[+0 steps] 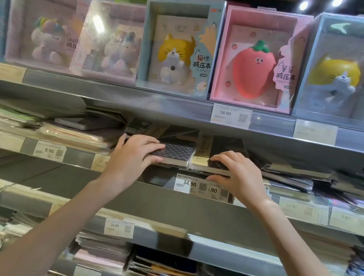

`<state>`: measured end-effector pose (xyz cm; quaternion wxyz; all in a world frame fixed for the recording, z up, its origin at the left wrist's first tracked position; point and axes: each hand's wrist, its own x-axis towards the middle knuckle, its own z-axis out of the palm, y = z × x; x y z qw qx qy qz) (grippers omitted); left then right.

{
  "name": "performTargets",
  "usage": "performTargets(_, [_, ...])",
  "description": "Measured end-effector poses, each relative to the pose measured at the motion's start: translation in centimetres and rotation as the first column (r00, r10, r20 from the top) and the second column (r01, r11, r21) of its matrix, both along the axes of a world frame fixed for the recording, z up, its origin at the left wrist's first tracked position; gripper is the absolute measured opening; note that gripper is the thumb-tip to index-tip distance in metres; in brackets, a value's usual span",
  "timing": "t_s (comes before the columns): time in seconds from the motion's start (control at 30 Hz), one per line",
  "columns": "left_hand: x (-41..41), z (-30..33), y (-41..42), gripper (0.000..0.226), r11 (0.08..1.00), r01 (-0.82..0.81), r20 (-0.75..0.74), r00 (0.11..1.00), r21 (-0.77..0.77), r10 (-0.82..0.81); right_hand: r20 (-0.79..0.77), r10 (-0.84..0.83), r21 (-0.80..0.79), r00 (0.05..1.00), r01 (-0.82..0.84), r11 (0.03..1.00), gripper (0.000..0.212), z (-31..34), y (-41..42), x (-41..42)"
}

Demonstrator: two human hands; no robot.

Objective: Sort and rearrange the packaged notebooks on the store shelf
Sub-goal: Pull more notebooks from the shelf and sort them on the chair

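1. Where the frame smears at the far left, we cannot read the pale stacks (7,114) on the second shelf (71,156).
2. Our left hand (134,152) lies on the quilted notebook (174,154), fingers curled over its top, thumb hidden beneath.
3. Just beside it, our right hand (234,171) pinches a dark notebook (222,156) at the shelf's front edge; its cover is mostly hidden.
4. Our knuckles cut off one price tag (214,191); "34.90" (185,183) reads clearly.
5. Far right, the dark packs (309,176) blur.
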<state>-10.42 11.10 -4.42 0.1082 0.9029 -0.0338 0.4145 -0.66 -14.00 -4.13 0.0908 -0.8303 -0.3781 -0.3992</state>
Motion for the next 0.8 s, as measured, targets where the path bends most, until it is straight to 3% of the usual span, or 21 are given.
performTargets(0.17, [-0.1,-1.3,0.6,0.058,0.977,0.009,0.045,0.999,0.211,-0.019,-0.064,-0.061,-0.081,0.996,0.056,0.995,0.051,0.6,0.2,-0.4])
performTargets(0.3, [-0.2,-0.9,0.1,0.05,0.981,0.004,0.118,0.993,0.196,-0.028,-0.08,-0.117,-0.122,0.99,0.107,0.987,0.043,1.3,0.6,-1.1])
performTargets(0.47, [-1.1,1.4,0.1,0.041,0.956,-0.015,0.251,0.966,0.293,-0.062,-0.075,-0.138,-0.096,0.988,0.131,0.987,0.038,2.3,0.1,-2.2])
performTargets(0.8, [-5.6,3.8,-0.7,0.03,0.916,-0.137,0.456,0.888,0.378,-0.055,0.117,0.015,0.046,0.993,-0.02,0.999,0.025,4.1,-0.7,-8.8])
